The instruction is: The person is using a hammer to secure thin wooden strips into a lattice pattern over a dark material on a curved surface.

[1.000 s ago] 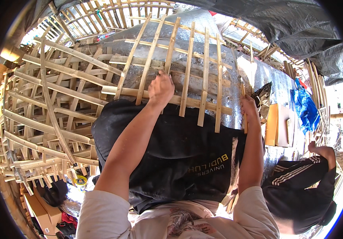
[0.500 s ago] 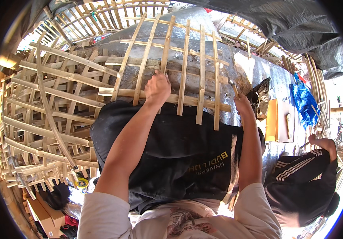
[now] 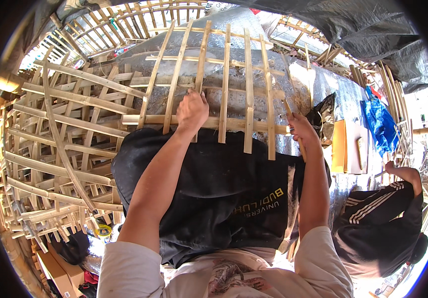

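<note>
A flat lattice of pale bamboo slats (image 3: 225,74) is seen in the upper centre of the frame, its six long slats crossed by several transverse ones. Its lower end is overlapped with a black cloth garment (image 3: 214,174) bearing yellow and white print, spread across the centre of the frame. The left hand (image 3: 192,109) is placed on the third long slat from the left (image 3: 203,54), near the lowest transverse slat (image 3: 234,123). Its fingers are curled, but whether the slat is gripped or only pressed cannot be told, since the fingertips are hidden. By the right hand (image 3: 302,130), a thin wooden handle (image 3: 302,149) is gripped, slanted toward the upper left, just beside the right end of the lowest transverse slat; its tip cannot be made out clearly.

The left of the frame is filled by a pile of crisscrossed bamboo panels (image 3: 82,99). At right of centre, a yellow-brown cardboard box (image 3: 339,146) is set on a silvery sheet (image 3: 341,84), with a crumpled blue plastic sheet (image 3: 378,124) near it. At lower right, a person in black clothing with white stripes (image 3: 378,223) is seen bent over
</note>
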Tool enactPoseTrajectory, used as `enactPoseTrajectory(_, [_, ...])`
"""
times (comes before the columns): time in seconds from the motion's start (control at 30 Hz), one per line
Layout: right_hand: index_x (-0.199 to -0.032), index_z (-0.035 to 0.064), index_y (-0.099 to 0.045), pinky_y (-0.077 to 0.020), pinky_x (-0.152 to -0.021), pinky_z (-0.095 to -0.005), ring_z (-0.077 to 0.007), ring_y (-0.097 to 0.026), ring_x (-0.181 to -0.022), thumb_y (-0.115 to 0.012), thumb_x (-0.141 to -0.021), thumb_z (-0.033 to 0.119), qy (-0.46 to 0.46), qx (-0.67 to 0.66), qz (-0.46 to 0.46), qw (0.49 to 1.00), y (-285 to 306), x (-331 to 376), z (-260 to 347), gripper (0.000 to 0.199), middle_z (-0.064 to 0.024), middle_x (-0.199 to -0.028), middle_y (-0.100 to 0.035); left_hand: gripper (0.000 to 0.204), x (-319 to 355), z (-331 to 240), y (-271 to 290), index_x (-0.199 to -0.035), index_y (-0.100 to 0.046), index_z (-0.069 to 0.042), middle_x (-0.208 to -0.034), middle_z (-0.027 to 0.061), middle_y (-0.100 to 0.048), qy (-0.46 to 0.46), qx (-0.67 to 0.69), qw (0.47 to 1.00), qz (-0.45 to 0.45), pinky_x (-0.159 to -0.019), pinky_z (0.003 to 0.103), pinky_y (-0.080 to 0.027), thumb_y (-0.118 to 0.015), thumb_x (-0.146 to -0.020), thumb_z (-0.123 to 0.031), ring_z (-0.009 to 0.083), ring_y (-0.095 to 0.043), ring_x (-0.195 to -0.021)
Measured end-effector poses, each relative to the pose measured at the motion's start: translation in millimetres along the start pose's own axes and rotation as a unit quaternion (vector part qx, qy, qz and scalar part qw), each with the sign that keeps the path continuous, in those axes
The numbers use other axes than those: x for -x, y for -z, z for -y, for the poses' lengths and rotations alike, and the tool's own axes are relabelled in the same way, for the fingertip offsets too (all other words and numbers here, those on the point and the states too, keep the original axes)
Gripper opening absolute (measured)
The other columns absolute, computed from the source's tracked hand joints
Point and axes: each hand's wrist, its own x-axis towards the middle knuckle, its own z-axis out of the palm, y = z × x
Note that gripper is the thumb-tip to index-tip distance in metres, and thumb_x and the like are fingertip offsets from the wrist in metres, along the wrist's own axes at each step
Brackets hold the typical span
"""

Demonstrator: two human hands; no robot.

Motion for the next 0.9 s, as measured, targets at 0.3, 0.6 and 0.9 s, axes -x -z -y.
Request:
enactPoseTrajectory(0.3, [-0.122, 0.0063, -0.061, -0.0312, -0.038, -0.0247, -0.0068, -0.043, -0.048, -0.057, -0.099, 0.027, 0.054, -0.142, -0.042, 0.987, 31, -7, -22, 0.031, 0.0038, -0.064, -0.049, 0.039, 9, -16, 15, -0.111, -0.056, 0.004, -0.104, 0.0281, -0.069, 0.001, 0.051, 0.999, 0.005, -0.089, 0.053, -0.054, -0.049, -0.101, -0.033, 0.0452, -0.066, -0.102])
enactPoseTrajectory(0.6, [-0.126, 0.0020, -0.055, -0.0321, -0.039, -0.0234, -0.0051, -0.039, -0.047, -0.056, -0.103, 0.027, 0.087, -0.084, -0.308, 0.944, 73, 36, -5, 0.034, 0.0024, -0.064, -0.045, 0.039, 18, -32, 11, -0.111, -0.057, 0.003, -0.104, 0.0263, -0.070, 0.010, 0.008, 1.000, 0.007, -0.088, 0.053, -0.055, -0.050, -0.100, -0.034, 0.0438, -0.067, -0.102])
enactPoseTrajectory(0.9, [-0.122, 0.0050, -0.055, -0.0283, -0.041, -0.0208, -0.0018, -0.037, -0.049, -0.055, -0.102, 0.020, 0.218, -0.317, -0.361, 0.850, 125, 127, 11, 0.025, 0.0054, -0.063, -0.040, 0.039, 42, -91, -15, -0.114, -0.057, 0.003, -0.111, 0.0248, -0.069, 0.018, 0.012, 1.000, 0.010, -0.091, 0.050, -0.054, -0.050, -0.101, -0.032, 0.0417, -0.067, -0.105])
